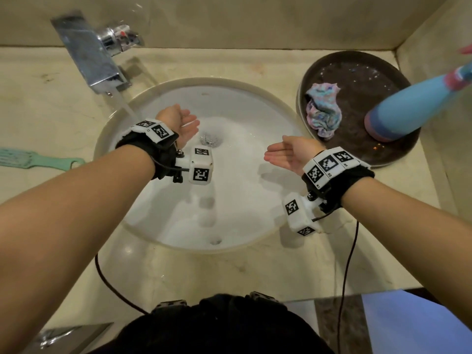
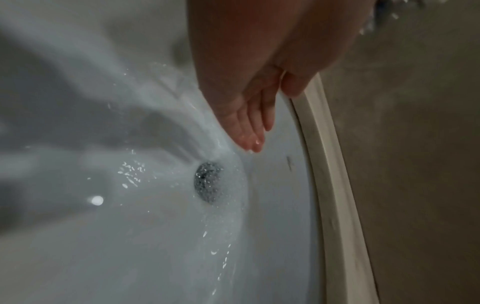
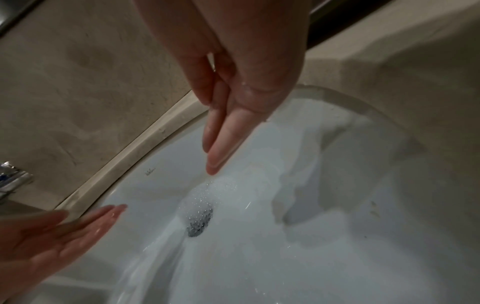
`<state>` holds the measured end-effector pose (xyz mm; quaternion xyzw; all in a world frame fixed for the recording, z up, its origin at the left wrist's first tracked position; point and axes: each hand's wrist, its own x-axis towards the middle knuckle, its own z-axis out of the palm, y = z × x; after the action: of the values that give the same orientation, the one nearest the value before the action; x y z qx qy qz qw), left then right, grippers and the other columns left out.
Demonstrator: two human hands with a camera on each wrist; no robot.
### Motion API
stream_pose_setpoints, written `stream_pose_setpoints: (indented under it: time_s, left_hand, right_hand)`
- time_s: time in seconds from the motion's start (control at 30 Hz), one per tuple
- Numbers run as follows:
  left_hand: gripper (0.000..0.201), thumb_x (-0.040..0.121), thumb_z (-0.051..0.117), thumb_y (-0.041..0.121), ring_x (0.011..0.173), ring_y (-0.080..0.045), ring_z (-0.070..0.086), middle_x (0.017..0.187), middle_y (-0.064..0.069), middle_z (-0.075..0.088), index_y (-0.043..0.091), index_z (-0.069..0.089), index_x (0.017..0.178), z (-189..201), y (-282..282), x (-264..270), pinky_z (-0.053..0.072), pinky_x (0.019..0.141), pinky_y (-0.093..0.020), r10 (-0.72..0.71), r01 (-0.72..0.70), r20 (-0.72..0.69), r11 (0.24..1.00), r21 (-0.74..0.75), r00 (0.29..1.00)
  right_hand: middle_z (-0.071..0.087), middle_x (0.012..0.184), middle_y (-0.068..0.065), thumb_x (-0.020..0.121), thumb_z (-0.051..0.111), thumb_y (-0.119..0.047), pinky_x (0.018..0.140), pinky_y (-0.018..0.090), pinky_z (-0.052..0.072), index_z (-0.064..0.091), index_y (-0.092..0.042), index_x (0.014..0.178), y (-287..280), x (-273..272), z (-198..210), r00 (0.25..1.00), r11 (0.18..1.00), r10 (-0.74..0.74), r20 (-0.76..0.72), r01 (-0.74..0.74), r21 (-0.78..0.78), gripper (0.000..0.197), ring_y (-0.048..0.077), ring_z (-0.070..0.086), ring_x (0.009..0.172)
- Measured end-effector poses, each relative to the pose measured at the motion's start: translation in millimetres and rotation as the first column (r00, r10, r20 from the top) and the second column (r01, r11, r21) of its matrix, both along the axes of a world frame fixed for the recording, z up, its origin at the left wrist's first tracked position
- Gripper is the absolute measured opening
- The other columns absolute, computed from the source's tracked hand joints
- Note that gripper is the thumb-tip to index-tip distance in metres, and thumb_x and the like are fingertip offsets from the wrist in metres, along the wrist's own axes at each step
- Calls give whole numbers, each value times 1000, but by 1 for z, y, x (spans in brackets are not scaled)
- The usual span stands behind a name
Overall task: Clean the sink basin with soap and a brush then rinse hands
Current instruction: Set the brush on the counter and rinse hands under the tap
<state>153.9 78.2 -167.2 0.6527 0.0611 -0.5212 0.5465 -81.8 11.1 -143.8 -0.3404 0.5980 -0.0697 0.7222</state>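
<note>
The white round sink point(image 1: 255, 103) lies in front of me, wet and foamy around its metal drain point(image 1: 210, 139). Water point(image 1: 129, 108) falls from the tap onto its left side. My green brush point(image 1: 33, 159) lies flat left of the sink.

Bathroom: round basin point(image 1: 255, 98), chrome tap point(image 1: 89, 54), marble counter point(image 1: 178, 272)

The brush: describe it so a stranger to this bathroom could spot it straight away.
Start at the round white sink basin set in the beige counter, under the running chrome faucet. Look to the basin's left, at the picture's edge: the brush lies flat there. It is the only mint-green thing, with a slotted head and a handle pointing toward the basin.
</note>
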Motion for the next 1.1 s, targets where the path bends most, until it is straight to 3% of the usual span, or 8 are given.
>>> stream_pose_setpoints:
  time_s: [0.13,0.2,0.33,0.57,0.73,0.83,0.97,1.1]
  left_hand:
    - [41,102,16,20,54,-10,51,63,-2,54,9,45,74,-9,31,29,44,55,-18,237,-245,-94,966,-82,967]
    - [40,100,20,15,39,-9,47,47,0,52,12,44,69,-11,42,42,43,46,-17,335,-343,-95,936,-83,937]
    - [37,100,25,14,39,-9,48,49,2,53,12,47,71,-12,47,50,38,40,-16,444,-450,-76,885,-120,893]
    - [30,100,29,8,38,2,54,37,11,55,15,44,74,-14,45,29,45,48,-9,272,-271,-2,958,-92,962]
    - [33,102,28,9,38,-1,56,39,6,58,10,45,74,-22,36,3,46,46,-10,145,-144,-29,989,37,989]
    - [41,104,25,17,52,-13,53,61,-8,57,2,46,72,-19,17,-29,43,54,-15,-18,22,-159,999,23,987]
    - [38,104,25,24,81,-20,61,90,-11,62,1,56,98,-12,-17,-56,50,85,-28,-197,194,-111,980,-36,974]
    - [37,104,25,24,96,-18,60,119,-12,58,4,54,116,-15,-38,-51,47,87,-26,-165,162,-47,985,-60,985]
  right_hand:
    - [55,125,29,103,31,-21,56,20,55,58,11,104,2,8,-2,1000,1000,24,-15,-24,-10,43,29,63,85]
    - [55,123,30,102,32,-21,55,21,55,59,11,97,2,12,-3,999,1000,28,-15,-29,-10,42,24,62,74]
    - [55,124,30,102,31,-21,55,21,54,58,14,107,2,18,-8,999,999,53,-11,-53,2,44,27,62,80]
    - [58,115,28,102,32,-21,56,22,55,57,5,78,-2,23,-15,999,999,48,-16,-48,-1,44,25,62,76]
    - [63,94,21,102,34,-22,60,23,56,60,7,86,-9,22,-21,1000,1000,28,-3,-28,13,42,24,64,75]
    - [63,84,19,102,34,-21,60,22,56,59,6,83,-13,18,-21,1000,1000,12,19,-12,14,42,24,64,75]
    - [64,84,19,102,34,-21,71,25,56,59,5,80,-19,8,-22,999,1000,-2,47,1,7,42,24,65,77]
    - [65,80,16,102,33,-22,70,23,55,59,3,81,-25,-1,-25,998,1000,2,60,-4,30,42,21,66,74]
